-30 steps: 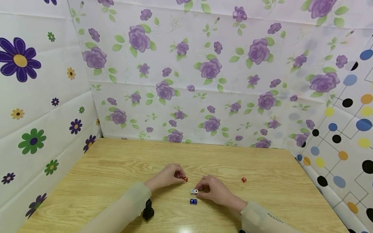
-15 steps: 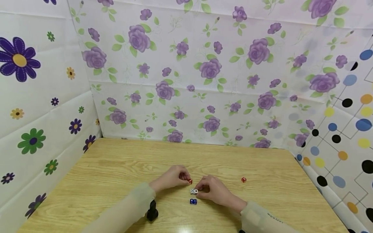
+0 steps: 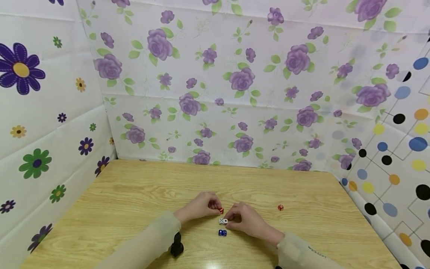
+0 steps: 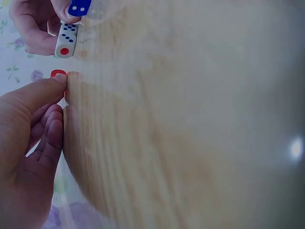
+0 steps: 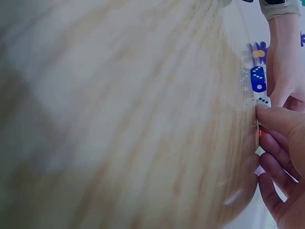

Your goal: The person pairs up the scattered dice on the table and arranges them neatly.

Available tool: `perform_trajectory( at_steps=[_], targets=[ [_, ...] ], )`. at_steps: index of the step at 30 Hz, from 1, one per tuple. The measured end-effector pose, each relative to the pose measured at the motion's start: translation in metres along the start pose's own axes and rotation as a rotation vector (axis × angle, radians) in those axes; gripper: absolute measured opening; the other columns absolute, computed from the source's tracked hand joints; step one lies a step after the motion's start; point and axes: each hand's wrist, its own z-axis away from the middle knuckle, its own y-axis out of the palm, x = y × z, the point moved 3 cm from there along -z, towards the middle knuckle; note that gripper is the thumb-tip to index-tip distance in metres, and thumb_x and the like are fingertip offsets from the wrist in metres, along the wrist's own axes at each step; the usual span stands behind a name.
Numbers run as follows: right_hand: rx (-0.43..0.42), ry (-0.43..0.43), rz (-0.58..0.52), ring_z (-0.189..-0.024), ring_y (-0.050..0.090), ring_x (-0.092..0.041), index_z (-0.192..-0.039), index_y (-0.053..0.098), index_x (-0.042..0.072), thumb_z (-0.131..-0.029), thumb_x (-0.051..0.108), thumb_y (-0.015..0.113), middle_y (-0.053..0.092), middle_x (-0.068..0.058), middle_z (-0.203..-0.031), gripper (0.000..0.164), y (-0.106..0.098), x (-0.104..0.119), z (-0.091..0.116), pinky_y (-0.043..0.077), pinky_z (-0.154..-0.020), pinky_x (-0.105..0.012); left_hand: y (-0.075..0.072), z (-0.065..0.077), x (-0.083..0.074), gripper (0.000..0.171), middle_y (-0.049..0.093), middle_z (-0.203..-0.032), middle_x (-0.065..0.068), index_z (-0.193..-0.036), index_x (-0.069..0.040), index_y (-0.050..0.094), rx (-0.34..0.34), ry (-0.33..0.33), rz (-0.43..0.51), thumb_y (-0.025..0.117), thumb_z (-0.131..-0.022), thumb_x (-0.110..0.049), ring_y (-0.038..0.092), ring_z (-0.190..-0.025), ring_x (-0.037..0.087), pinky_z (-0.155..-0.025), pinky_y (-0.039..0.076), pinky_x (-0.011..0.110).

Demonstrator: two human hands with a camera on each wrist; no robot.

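Between its thumb and fingers my left hand (image 3: 204, 204) pinches a red die (image 3: 221, 210), low over the table; in the left wrist view the thumb covers part of that die. Just nearer to me, two white dice (image 3: 223, 221) sit side by side. My right hand (image 3: 248, 219) pinches the right-hand white one with thumb and fingertips, and the right wrist view shows only part of a white die (image 5: 263, 100) past the thumb. A pair of blue dice (image 3: 222, 232) lies touching, closest to my body.
Another red die (image 3: 280, 207) lies alone to the right on the wooden table (image 3: 141, 186). Floral cloth (image 3: 215, 127) hangs behind the table, with patterned cloth at both sides. A black device (image 3: 176, 246) is strapped below my left sleeve.
My left hand has carried its red die to the right and slightly toward me, closer to the white dice. The right hand has stayed on the white die.
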Motion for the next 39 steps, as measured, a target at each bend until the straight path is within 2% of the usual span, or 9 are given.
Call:
perform_trajectory(
  at_steps=[10, 28, 39],
  targets=[
    [-0.003, -0.005, 0.000, -0.086, 0.054, -0.003, -0.097, 0.076, 0.028, -0.085, 0.028, 0.079, 0.068, 0.016, -0.092, 0.012, 0.0004, 0.0013, 0.0005, 0.043, -0.076, -0.019, 0.0005, 0.0015, -0.0008, 0.006, 0.065, -0.088, 0.000, -0.090, -0.012, 0.072, 0.014, -0.015, 0.006, 0.077, -0.086, -0.012, 0.055, -0.073, -0.001, -0.068, 0.049, 0.016],
    [-0.015, -0.022, 0.004, -0.085, 0.053, -0.003, -0.096, 0.075, 0.028, -0.085, 0.029, 0.079, 0.068, 0.016, -0.091, 0.011, 0.0003, 0.0003, 0.0006, 0.042, -0.075, -0.019, 0.0022, 0.0020, -0.0008, 0.007, 0.063, -0.090, 0.001, -0.091, -0.012, 0.071, 0.020, 0.003, 0.005, 0.077, -0.086, -0.013, 0.055, -0.074, -0.001, -0.068, 0.050, 0.017],
    [-0.035, -0.033, 0.057, -0.088, 0.054, -0.002, -0.100, 0.075, 0.027, -0.086, 0.030, 0.078, 0.067, 0.015, -0.094, 0.015, 0.0023, 0.0002, 0.0042, 0.045, -0.076, -0.019, 0.0022, 0.0012, -0.0003, 0.007, 0.064, -0.090, 0.003, -0.090, -0.012, 0.071, 0.022, -0.021, 0.021, 0.077, -0.086, -0.012, 0.056, -0.075, 0.002, -0.068, 0.049, 0.017]
  ],
)
